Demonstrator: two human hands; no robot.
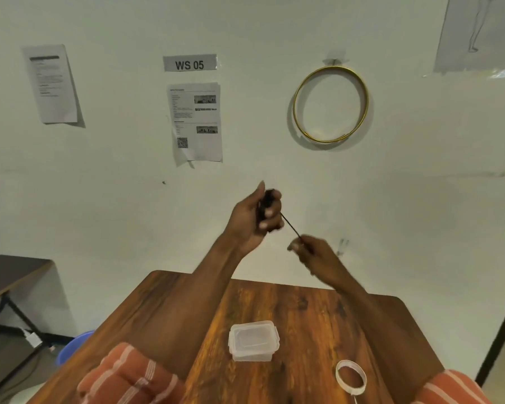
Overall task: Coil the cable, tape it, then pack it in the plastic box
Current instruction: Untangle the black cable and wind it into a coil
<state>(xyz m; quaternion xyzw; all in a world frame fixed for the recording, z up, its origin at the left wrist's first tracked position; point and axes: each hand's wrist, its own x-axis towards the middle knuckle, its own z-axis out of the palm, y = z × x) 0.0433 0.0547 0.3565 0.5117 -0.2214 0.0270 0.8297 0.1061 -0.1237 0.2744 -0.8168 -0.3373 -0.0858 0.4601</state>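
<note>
Fingers of our left hand (254,220) are curled tight around the black cable (267,199) bundle, held up in front of the wall; our right hand (309,252) pinches the loose end, with a short taut run between the two. Going near to far: the tape roll (351,377) lies at the near edge of the table (318,310), and the plastic box (254,341) sits just beyond it with its lid on. We judge three risks: the coil may spring loose when one hand lets go to fetch the tape; the pinched end may slip; the closed lid will demand a free hand.
</note>
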